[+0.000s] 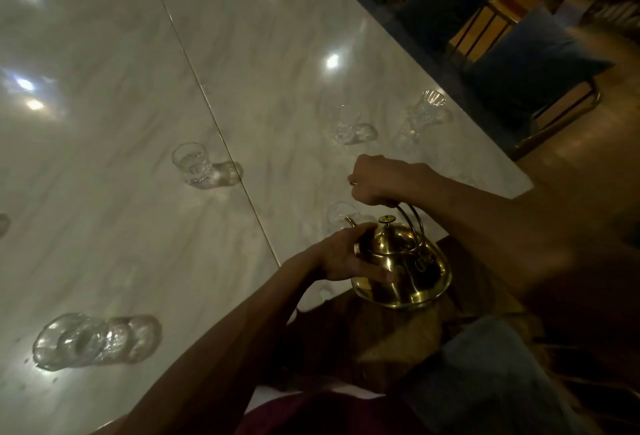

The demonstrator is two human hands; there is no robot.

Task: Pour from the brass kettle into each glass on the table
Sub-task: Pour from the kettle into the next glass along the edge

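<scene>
The brass kettle hangs tilted over the near edge of the marble table. My right hand is closed around its wire handle from above. My left hand rests against the kettle's side near the lid, fingers spread over the brass. The spout points at a small clear glass just beyond it, partly hidden by my hands. Other clear glasses stand at the middle, further right, near the far right edge and at the near left.
Blue upholstered chairs line the table's far right side over a wooden floor. A seam runs across the marble top. Another glass is cut off at the left border. My lap and a grey cushion lie below the kettle.
</scene>
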